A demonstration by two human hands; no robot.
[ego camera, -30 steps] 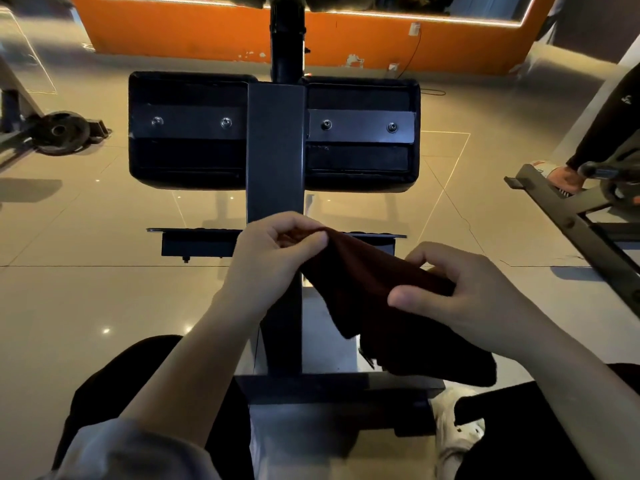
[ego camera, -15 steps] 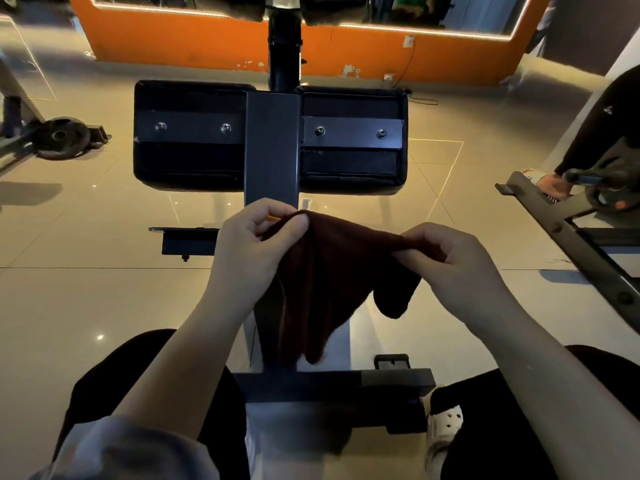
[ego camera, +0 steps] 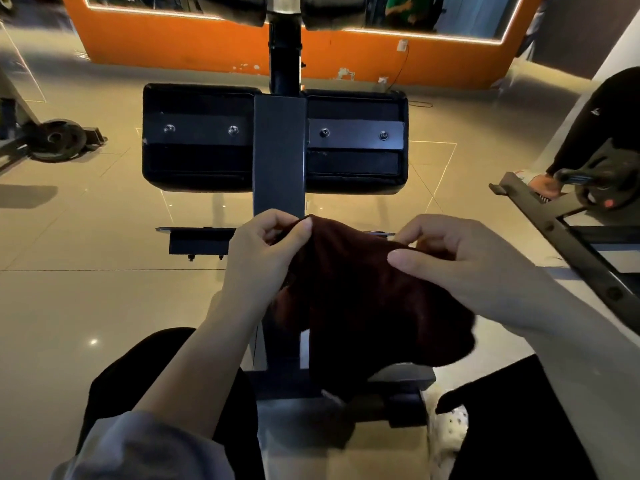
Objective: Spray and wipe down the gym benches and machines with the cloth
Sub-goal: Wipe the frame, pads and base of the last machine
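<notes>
Hanging between both hands, the dark maroon cloth (ego camera: 363, 299) is held in the air in front of the machine's upright post (ego camera: 279, 157), its upper edge stretched and its bulk drooping toward the base. The left hand (ego camera: 263, 251) pinches the cloth's top left corner between thumb and forefinger; the right hand (ego camera: 460, 261) grips the right part of the edge, thumb laid over the fabric. Compared with half a second ago the cloth hangs wider and lower on the right — the loose flap now sags below the right wrist — and the right hand has drawn slightly outward.

Behind the cloth stand two black pads (ego camera: 197, 136), seen from their backs, bolted to the post by a metal bracket (ego camera: 356, 134) with visible screws. Glossy beige tile floor (ego camera: 86, 258) spreads all around — a weight plate (ego camera: 57, 140) lies at the far left, another machine's dark frame (ego camera: 568, 237) angles in at right, and an orange wall (ego camera: 207, 46) with a lit mirror edge runs along the back.
</notes>
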